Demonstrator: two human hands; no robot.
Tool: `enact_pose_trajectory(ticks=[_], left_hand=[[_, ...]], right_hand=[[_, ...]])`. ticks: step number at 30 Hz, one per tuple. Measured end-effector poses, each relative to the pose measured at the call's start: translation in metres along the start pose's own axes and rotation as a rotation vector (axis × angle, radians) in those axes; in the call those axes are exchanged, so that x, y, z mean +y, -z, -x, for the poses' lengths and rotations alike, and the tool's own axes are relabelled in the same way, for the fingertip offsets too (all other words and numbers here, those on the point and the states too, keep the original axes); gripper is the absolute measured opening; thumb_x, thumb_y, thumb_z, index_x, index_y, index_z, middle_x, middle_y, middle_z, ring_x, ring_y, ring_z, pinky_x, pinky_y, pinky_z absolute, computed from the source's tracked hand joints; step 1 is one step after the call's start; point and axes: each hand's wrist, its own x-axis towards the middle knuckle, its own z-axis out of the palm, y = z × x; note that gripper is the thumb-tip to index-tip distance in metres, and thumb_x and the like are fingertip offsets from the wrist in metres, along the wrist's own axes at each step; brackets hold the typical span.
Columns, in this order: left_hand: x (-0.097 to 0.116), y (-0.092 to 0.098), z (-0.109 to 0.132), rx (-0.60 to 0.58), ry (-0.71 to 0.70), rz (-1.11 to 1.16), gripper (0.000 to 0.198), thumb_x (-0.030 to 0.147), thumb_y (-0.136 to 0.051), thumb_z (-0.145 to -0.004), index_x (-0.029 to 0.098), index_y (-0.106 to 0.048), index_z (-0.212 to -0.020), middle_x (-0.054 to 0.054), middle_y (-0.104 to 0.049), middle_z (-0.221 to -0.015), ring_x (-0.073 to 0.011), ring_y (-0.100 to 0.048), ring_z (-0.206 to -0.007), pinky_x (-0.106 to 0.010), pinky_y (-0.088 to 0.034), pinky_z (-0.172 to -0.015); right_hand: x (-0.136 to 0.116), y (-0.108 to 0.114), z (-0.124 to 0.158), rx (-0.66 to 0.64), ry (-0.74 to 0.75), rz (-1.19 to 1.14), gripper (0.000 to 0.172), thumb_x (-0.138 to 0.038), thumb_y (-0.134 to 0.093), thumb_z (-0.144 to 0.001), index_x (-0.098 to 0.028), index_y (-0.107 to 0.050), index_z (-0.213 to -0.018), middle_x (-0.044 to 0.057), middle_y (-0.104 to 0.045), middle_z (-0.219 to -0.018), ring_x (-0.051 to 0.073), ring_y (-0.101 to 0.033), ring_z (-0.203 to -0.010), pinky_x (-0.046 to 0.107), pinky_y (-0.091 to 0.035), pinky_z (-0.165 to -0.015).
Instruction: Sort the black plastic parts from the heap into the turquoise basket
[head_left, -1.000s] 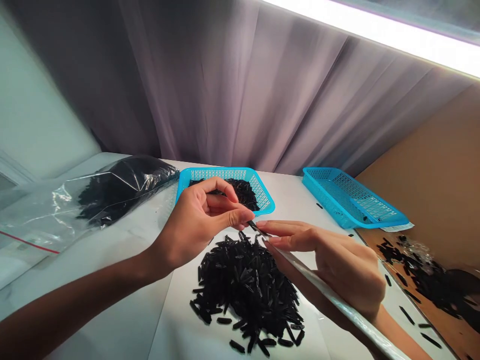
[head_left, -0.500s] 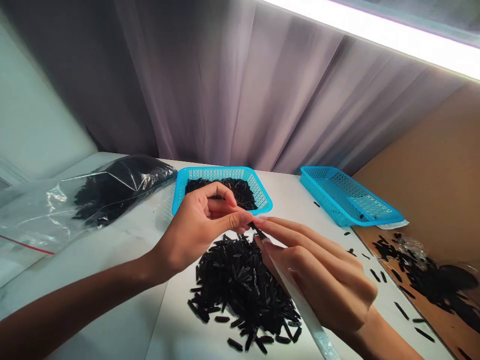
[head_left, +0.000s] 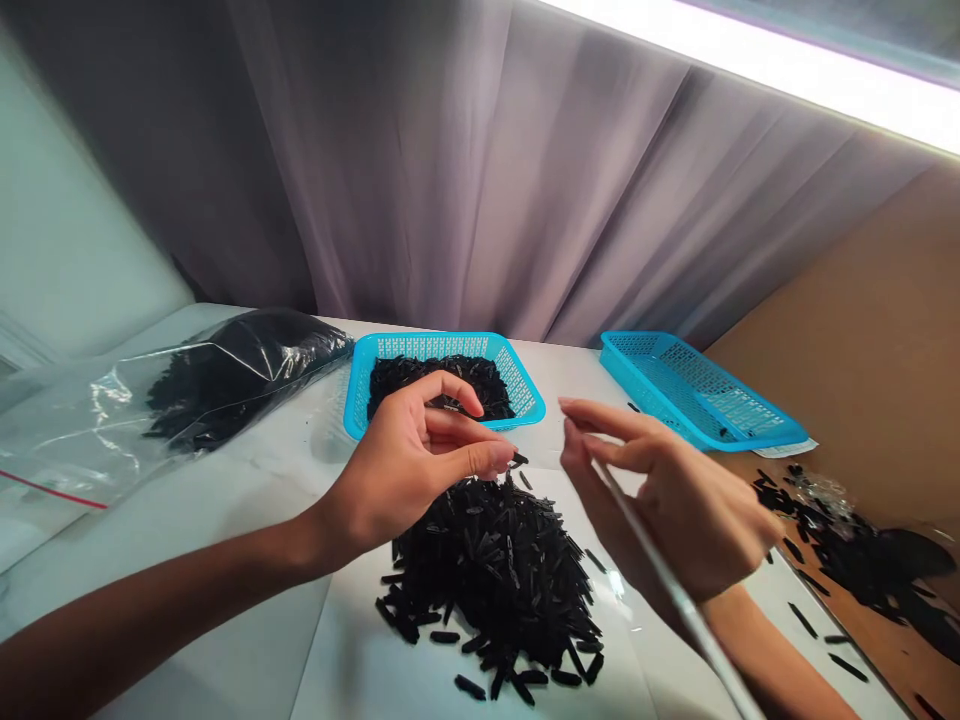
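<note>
Left hand [head_left: 405, 475]: pinching a small black piece [head_left: 520, 459]
Right hand [head_left: 690, 510]: pinching a pale rod [head_left: 686, 606], hovering at the piece's three o'clock
Black pile [head_left: 502, 570]: lying at the piece's six o'clock

we see a white table [head_left: 210, 500] carrying a white sheet [head_left: 405, 690], with a heap of black pieces [head_left: 495, 580] spread on the sheet. to the left we find a clear plastic bag [head_left: 232, 370] holding black material; at the back sits a blue basket [head_left: 450, 345], with another blue basket [head_left: 660, 400] farther right. loose black pieces [head_left: 802, 620] lie near the table's right edge, beside a brown surface [head_left: 866, 642] bearing more black pieces
</note>
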Motion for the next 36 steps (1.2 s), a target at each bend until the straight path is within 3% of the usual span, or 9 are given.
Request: enact_pose_trajectory(ticks=[5, 9, 11, 12, 15, 19, 23, 28, 36], left_hand=[[0.005, 0.0, 0.002, 0.066, -0.075, -0.082, 0.036, 0.03, -0.083, -0.078, 0.018, -0.059, -0.103, -0.003, -0.08, -0.082, -0.0153, -0.075, -0.076, -0.025, -0.06, -0.078], [0.009, -0.001, 0.003, 0.086, -0.131, -0.115, 0.033, 0.032, -0.079, -0.083, 0.018, -0.06, -0.106, -0.004, -0.08, -0.083, -0.0176, -0.077, -0.077, -0.027, -0.062, -0.076], [0.01, -0.001, 0.004, 0.105, -0.166, -0.143, 0.033, 0.032, -0.079, -0.083, 0.018, -0.06, -0.106, -0.003, -0.08, -0.083, -0.0181, -0.077, -0.077, -0.027, -0.063, -0.076], [0.01, -0.002, 0.005, 0.115, -0.186, -0.162, 0.033, 0.031, -0.079, -0.082, 0.018, -0.06, -0.106, -0.002, -0.08, -0.083, -0.0181, -0.077, -0.077, -0.027, -0.063, -0.077], [0.008, -0.003, 0.006, 0.133, -0.253, -0.209, 0.03, 0.029, -0.079, -0.083, 0.02, -0.06, -0.104, 0.0, -0.081, -0.083, -0.0165, -0.078, -0.079, -0.025, -0.063, -0.077], [0.001, -0.004, 0.009, 0.105, -0.429, -0.258, 0.025, 0.022, -0.078, -0.084, 0.023, -0.061, -0.102, 0.005, -0.081, -0.089, -0.0132, -0.078, -0.084, -0.02, -0.063, -0.081], [-0.004, -0.004, 0.01, 0.111, -0.575, -0.319, 0.027, 0.014, -0.078, -0.082, 0.026, -0.063, -0.102, 0.009, -0.08, -0.092, -0.011, -0.078, -0.087, -0.016, -0.063, -0.083], [-0.003, -0.002, 0.008, 0.17, -0.596, -0.327, 0.033, 0.012, -0.083, -0.077, 0.025, -0.062, -0.1, 0.01, -0.079, -0.083, -0.0102, -0.078, -0.081, -0.015, -0.063, -0.08], [-0.002, -0.004, 0.008, 0.156, -0.614, -0.368, 0.031, 0.01, -0.079, -0.079, 0.023, -0.061, -0.101, 0.007, -0.079, -0.085, -0.0117, -0.078, -0.082, -0.019, -0.064, -0.081]], right_hand=[[0.003, 0.004, -0.007, -0.05, -0.343, -0.098, 0.014, -0.019, -0.073, -0.087, -0.024, -0.063, -0.078, 0.004, -0.081, -0.091, 0.021, -0.078, -0.072, 0.032, -0.061, -0.062], [-0.004, 0.005, -0.009, -0.129, -0.379, -0.244, 0.016, -0.022, -0.079, -0.082, -0.023, -0.064, -0.076, -0.004, -0.075, -0.066, 0.013, -0.07, -0.051, 0.023, -0.054, -0.051], [-0.007, 0.005, -0.011, -0.22, -0.43, -0.281, 0.009, -0.024, -0.075, -0.087, -0.022, -0.066, -0.084, -0.007, -0.072, -0.058, 0.009, -0.063, -0.042, 0.019, -0.049, -0.045], [-0.007, 0.005, -0.011, -0.266, -0.465, -0.297, 0.004, -0.025, -0.069, -0.092, -0.022, -0.068, -0.089, -0.007, -0.071, -0.057, 0.009, -0.063, -0.042, 0.018, -0.048, -0.045], [-0.008, 0.004, -0.014, -0.368, -0.543, -0.383, 0.018, -0.028, -0.058, -0.099, -0.022, -0.073, -0.093, -0.004, -0.075, -0.061, 0.01, -0.069, -0.052, 0.019, -0.052, -0.053], [-0.009, 0.006, -0.018, -0.415, -0.612, -0.497, 0.02, -0.033, -0.066, -0.093, -0.02, -0.076, -0.082, 0.0, -0.076, -0.064, 0.013, -0.069, -0.054, 0.02, -0.053, -0.052], [-0.011, 0.01, -0.019, -0.368, -0.606, -0.462, 0.012, -0.028, -0.072, -0.088, -0.022, -0.077, -0.08, -0.002, -0.074, -0.06, 0.013, -0.068, -0.051, 0.019, -0.05, -0.047], [-0.009, 0.01, -0.016, -0.296, -0.557, -0.423, 0.005, -0.026, -0.075, -0.086, -0.024, -0.078, -0.082, -0.002, -0.075, -0.06, 0.012, -0.067, -0.05, 0.019, -0.046, -0.044], [-0.01, 0.007, -0.018, -0.368, -0.635, -0.542, 0.01, -0.031, -0.073, -0.089, -0.023, -0.076, -0.084, -0.001, -0.075, -0.065, 0.014, -0.071, -0.059, 0.021, -0.053, -0.055]])
